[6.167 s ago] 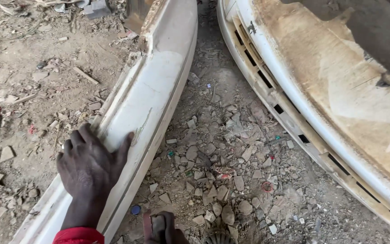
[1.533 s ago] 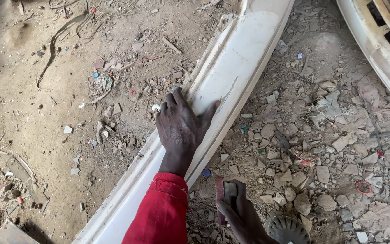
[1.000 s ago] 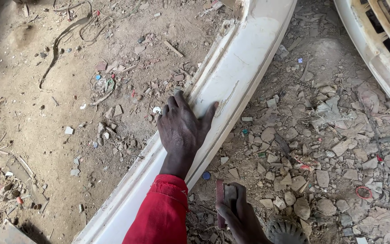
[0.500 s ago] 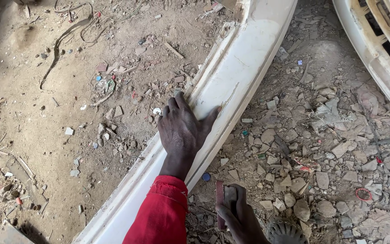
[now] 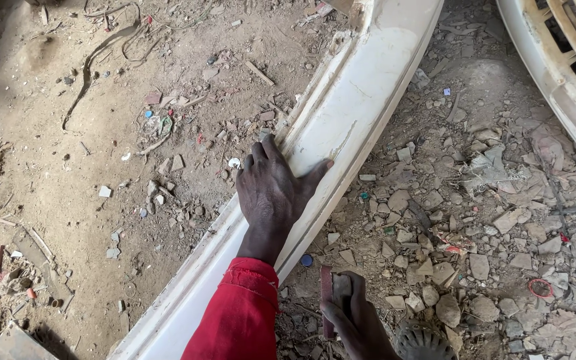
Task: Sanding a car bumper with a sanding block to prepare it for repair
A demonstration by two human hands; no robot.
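Left hand (image 5: 273, 193) lies flat, fingers spread, on the white bumper (image 5: 341, 127), which rests on the ground running diagonally across the view. Right hand (image 5: 351, 313) is closed around a small block (image 5: 331, 300), possibly a sanding block, held just off the bumper's edge. The bumper's surface looks dull and scuffed, with dust along its ridges, so smoothing seems partly done. Rubble (image 5: 461, 220) and dirt cover the ground; 1 more white panel (image 5: 568, 73) lies at the right.
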